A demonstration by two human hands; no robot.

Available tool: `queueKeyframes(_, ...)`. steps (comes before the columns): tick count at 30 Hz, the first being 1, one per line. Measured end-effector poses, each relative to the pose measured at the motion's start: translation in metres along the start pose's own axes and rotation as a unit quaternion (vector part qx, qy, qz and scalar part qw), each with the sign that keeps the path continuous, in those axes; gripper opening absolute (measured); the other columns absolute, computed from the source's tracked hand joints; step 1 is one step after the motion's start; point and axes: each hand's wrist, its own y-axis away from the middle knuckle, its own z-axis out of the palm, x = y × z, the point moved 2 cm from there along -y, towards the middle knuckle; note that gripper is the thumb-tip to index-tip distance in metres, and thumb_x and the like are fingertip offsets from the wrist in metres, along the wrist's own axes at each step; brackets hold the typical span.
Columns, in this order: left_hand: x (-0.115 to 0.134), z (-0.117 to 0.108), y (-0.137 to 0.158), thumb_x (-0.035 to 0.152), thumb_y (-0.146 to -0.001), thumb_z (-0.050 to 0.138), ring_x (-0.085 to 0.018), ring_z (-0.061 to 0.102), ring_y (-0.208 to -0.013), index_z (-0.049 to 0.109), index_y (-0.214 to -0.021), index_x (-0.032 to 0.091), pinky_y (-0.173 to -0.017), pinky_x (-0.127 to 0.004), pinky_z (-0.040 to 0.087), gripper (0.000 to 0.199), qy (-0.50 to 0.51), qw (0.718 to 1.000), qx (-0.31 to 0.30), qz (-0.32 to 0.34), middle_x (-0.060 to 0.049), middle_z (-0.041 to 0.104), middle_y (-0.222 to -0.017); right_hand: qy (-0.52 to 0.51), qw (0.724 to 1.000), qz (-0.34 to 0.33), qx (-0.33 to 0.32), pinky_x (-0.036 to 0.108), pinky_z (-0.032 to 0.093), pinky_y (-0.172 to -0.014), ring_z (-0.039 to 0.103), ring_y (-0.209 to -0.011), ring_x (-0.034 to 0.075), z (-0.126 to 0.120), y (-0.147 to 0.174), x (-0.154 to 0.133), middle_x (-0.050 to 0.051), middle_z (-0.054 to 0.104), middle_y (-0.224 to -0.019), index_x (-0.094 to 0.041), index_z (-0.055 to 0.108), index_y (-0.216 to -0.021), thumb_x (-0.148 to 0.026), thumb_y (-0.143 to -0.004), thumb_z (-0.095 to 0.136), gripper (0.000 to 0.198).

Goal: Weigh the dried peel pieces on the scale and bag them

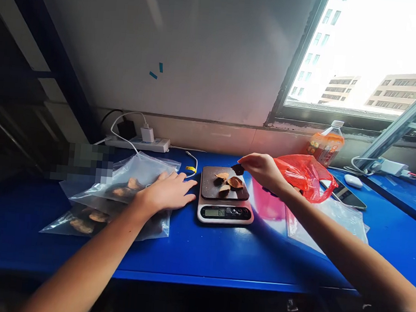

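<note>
A small kitchen scale (224, 215) stands on the blue table, its display lit. Several dried brown slices (235, 182) lie apart on its dark weighing plate (208, 190). My right hand (261, 168) is over the plate's far right corner, fingers pinched on a dark dried slice (238, 169). Left of the scale, my left hand (166, 190) lies flat with fingers spread, at the right side of some clear zip bags (106, 193). Pieces like those on the scale show through the bags. Part of the bags is hidden under my left hand and forearm.
A red plastic bag (304, 172) sits right of the scale, near flat clear bags (348, 221), a phone (346, 193) and an earbud case (353, 181). An orange-labelled bottle (329, 142) stands behind. A power strip (158, 145) with cables lies along the wall.
</note>
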Motion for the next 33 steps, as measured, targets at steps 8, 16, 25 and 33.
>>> queueKeyframes(8,-0.002,0.001,0.002,0.046,-0.091,0.038,-0.034,0.043,-0.129,0.049,-0.138,0.026,-0.108,-0.054,0.027,0.052,0.025,1.000,0.002,0.008,-0.013,0.048,-0.140,0.087,0.994,-0.071,-0.011,0.037,0.053,-0.077,0.063,-0.082,0.021,0.013,-0.015,0.006,0.005,0.070,-0.086,-0.023,0.074,-0.079,-0.017,-0.075,0.063,0.013)
queueKeyframes(16,0.000,0.004,-0.001,0.046,-0.092,0.036,-0.034,0.043,-0.128,0.047,-0.138,0.027,-0.107,-0.053,0.028,0.051,0.014,1.000,0.002,0.008,-0.013,0.049,-0.138,0.251,0.905,-0.174,0.297,0.035,0.048,-0.073,0.062,-0.074,0.019,-0.109,0.083,-0.014,0.005,0.068,-0.077,-0.026,0.069,-0.088,-0.023,-0.080,0.060,0.012)
queueKeyframes(25,0.001,0.010,-0.008,0.046,-0.092,0.035,-0.037,0.039,-0.131,0.045,-0.139,0.026,-0.107,-0.056,0.027,0.053,-0.016,1.000,0.010,0.000,-0.016,0.047,-0.139,0.281,0.930,0.236,0.024,0.037,0.046,-0.075,0.065,-0.082,0.024,-0.188,0.157,0.135,0.010,0.071,-0.097,-0.028,0.070,-0.084,-0.026,-0.063,0.064,0.022)
queueKeyframes(33,-0.001,0.006,-0.005,0.047,-0.091,0.034,-0.035,0.040,-0.132,0.044,-0.141,0.027,-0.108,-0.052,0.027,0.054,-0.009,1.000,0.007,0.008,-0.014,0.046,-0.141,0.255,0.940,0.221,-0.042,0.037,0.046,-0.067,0.061,-0.066,0.023,-0.156,0.127,0.170,0.011,0.067,-0.082,-0.020,0.069,-0.074,-0.012,-0.050,0.060,0.027)
